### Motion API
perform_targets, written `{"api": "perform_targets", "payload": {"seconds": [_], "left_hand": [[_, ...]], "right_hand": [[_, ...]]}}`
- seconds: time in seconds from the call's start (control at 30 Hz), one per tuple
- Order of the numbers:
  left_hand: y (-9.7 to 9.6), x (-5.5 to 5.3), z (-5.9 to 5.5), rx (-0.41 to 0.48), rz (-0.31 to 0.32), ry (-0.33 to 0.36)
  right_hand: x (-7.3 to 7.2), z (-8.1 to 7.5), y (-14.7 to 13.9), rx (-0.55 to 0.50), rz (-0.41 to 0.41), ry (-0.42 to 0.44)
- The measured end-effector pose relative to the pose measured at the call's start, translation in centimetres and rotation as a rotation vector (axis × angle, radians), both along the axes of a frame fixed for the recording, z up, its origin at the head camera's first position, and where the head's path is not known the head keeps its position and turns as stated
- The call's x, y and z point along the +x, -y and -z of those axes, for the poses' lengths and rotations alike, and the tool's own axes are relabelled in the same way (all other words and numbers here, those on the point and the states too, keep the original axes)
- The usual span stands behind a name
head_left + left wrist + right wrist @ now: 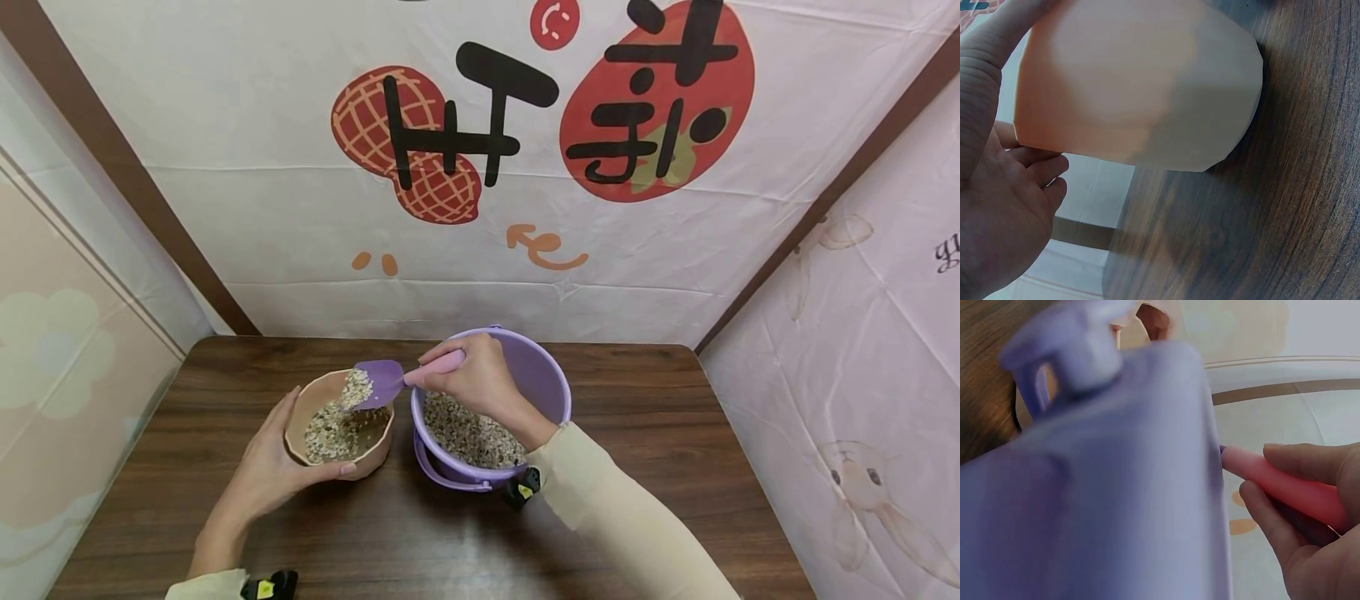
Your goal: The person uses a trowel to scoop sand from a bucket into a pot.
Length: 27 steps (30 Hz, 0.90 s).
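In the head view my right hand grips the pink handle of a small purple shovel. The shovel's blade is tilted over a peach bowl, with pale flakes on its tip. Inside the bowl lies a heap of mixed oat-like flakes. My left hand holds the bowl from the near left, thumb along the front rim and fingers round the far side. A purple bucket with more of the flakes stands under my right forearm. In the right wrist view, thumb and fingers close round the shovel's handle.
A dark wood-grain table carries the bowl and bucket. The bucket's handle hangs down at its near side. A printed white cloth rises behind the table's back edge, with more cloth at both sides.
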<state>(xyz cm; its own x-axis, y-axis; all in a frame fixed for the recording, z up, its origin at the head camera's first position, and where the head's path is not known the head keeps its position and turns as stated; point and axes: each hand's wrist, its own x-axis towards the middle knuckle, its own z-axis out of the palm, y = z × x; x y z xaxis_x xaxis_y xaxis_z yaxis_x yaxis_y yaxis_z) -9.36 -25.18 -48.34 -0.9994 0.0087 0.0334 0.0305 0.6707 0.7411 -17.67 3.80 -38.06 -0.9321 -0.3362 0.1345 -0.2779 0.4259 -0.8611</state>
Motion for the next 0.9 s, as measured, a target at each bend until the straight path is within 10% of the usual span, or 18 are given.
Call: {"api": "perform_targets", "payload": {"seconds": [0.9], "left_hand": [[0.0, -0.1, -0.1, 0.009, 0.002, 0.004]], "right_hand": [[-0.2, -1.4, 0.5, 0.141, -0.051, -0.027]]}}
